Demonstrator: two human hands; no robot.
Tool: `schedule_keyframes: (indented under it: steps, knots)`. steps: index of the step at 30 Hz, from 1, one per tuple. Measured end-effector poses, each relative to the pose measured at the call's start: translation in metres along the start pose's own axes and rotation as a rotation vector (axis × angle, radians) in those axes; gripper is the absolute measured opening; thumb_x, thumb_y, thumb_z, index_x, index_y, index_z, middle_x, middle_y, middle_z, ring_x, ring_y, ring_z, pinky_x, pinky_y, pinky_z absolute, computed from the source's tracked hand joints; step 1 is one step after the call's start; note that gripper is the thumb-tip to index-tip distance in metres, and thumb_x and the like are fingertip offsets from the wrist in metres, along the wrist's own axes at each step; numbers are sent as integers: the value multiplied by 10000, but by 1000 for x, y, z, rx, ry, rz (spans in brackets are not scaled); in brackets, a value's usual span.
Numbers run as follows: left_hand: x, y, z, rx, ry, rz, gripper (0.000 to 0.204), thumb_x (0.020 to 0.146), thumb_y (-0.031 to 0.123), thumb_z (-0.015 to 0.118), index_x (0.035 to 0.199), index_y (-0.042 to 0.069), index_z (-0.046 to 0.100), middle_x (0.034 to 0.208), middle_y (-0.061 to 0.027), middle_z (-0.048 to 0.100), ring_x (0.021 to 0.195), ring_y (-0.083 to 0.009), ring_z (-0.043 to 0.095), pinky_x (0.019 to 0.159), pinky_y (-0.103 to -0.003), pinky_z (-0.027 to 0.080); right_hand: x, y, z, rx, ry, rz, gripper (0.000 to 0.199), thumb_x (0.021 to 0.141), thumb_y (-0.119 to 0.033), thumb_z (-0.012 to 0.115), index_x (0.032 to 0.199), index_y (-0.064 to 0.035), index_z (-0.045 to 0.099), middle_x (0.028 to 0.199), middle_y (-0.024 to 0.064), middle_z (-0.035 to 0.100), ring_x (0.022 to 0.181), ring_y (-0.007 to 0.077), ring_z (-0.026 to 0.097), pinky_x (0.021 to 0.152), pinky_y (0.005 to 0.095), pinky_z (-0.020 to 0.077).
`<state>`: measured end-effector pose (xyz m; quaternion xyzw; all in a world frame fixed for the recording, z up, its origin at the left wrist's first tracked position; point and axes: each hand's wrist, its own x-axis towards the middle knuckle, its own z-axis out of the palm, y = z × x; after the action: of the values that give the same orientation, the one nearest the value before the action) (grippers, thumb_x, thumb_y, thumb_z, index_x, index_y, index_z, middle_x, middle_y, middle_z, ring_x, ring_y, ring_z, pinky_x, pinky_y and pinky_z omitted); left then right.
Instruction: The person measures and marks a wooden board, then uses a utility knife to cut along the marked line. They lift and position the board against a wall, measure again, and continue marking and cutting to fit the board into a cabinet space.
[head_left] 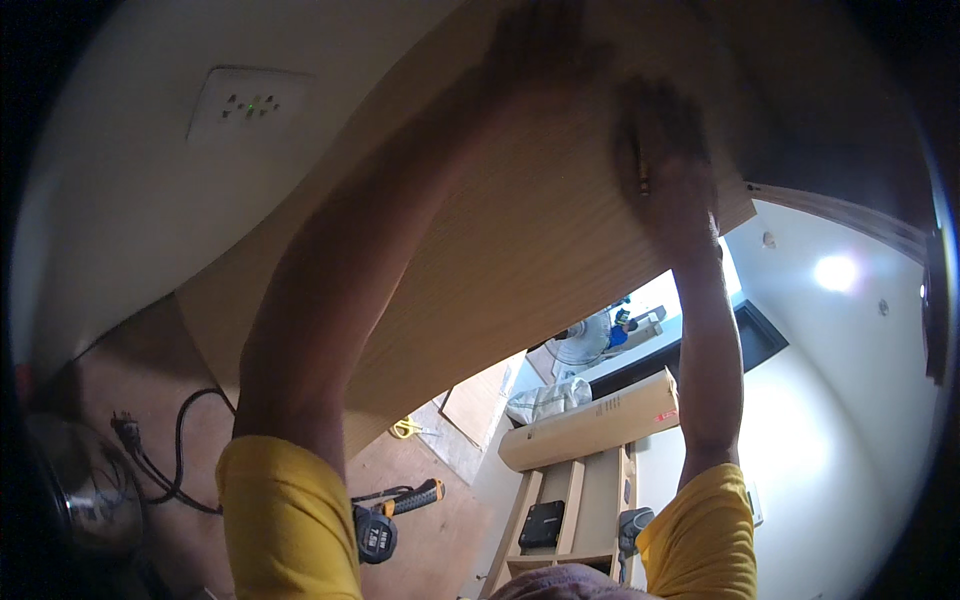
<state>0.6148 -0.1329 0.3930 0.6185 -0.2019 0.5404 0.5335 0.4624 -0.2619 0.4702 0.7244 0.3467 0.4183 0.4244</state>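
Note:
A large wood-grain panel (480,250) slants across the middle of the view, its left edge along the white wall. Both my arms reach up over it from short yellow sleeves. My left hand (540,50) lies at the panel's dark upper part, blurred, its fingers seemingly spread flat. To its right is my right hand (672,140), also against the panel and smeared by motion. A small orange-brown piece (644,180) shows at the inner side of that hand; whether it is held or worn, I cannot make out.
A wall socket plate (252,103) is at upper left. Below lie a plug cable (180,480), a tape measure (376,533), a yellow-black handled tool (415,497) and yellow scissors (405,428). A cardboard box (590,420) rests near wooden framing; a fan (585,340) stands beyond.

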Motion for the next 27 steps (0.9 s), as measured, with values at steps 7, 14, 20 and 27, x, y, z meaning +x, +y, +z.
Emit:
schedule_keyframes:
  steps: [7,14,20,27]
  knots:
    - [21,13,-29,58,-286,-179,984,958,645,510,1601,-16,168,1671,-248,160,1552,-426,124,1250,-561,132,-9,-12,-25,341,101,117,351,908,-96,627,1241,4,666,1269,239,661,1217,433,613,1116,522,439]
    - [10,24,-27,7,-233,-204,1186,838,752,595,1608,-20,128,1683,-238,116,1564,-406,77,1247,-584,96,-68,0,-61,101,115,122,228,891,23,573,1073,51,707,1187,218,710,1168,423,664,1061,495,508]
    - [3,12,-10,-46,-171,-202,1283,774,797,634,1612,-19,105,1689,-232,96,1569,-396,52,1244,-596,78,-82,4,-59,-235,216,192,96,920,22,628,991,32,691,1138,160,729,993,300,741,852,371,598]
    - [6,17,-9,-84,-92,-196,1398,699,849,679,1616,-19,79,1696,-225,73,1575,-384,23,1241,-610,56,-69,-2,-64,-142,345,443,82,941,-50,711,992,8,682,944,108,749,837,171,720,712,292,575]
